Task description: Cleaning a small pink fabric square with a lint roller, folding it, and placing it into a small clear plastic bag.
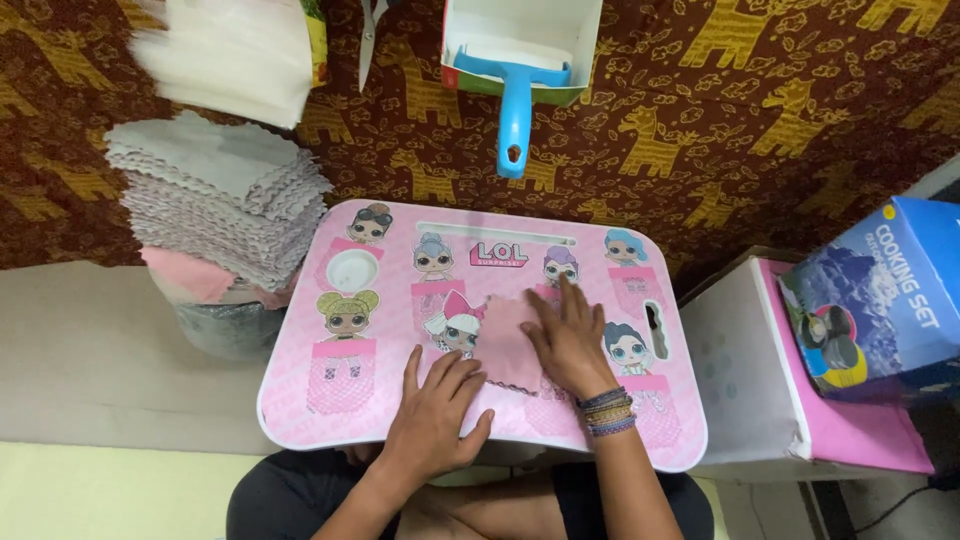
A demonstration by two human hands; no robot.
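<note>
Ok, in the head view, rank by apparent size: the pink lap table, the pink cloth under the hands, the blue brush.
1. Pink lap table
2. Pink cloth, partly hidden by both hands
3. Blue brush, partly hidden in its tray and farther away, so its place below the cloth is unsure

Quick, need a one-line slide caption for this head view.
Both hands, left hand and right hand, press a pink cloth flat on a pink lap table.

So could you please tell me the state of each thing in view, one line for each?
pink cloth: flat on the lap table, pressed by both hands.
left hand: palm down, fingers spread at the cloth's near edge.
right hand: flat on the cloth.
lap table: standing level.
stack of grey cloths: piled beside the table.
blue squeegee: handle sticking out of a white box.
blue carton: shut, tilted.
</note>
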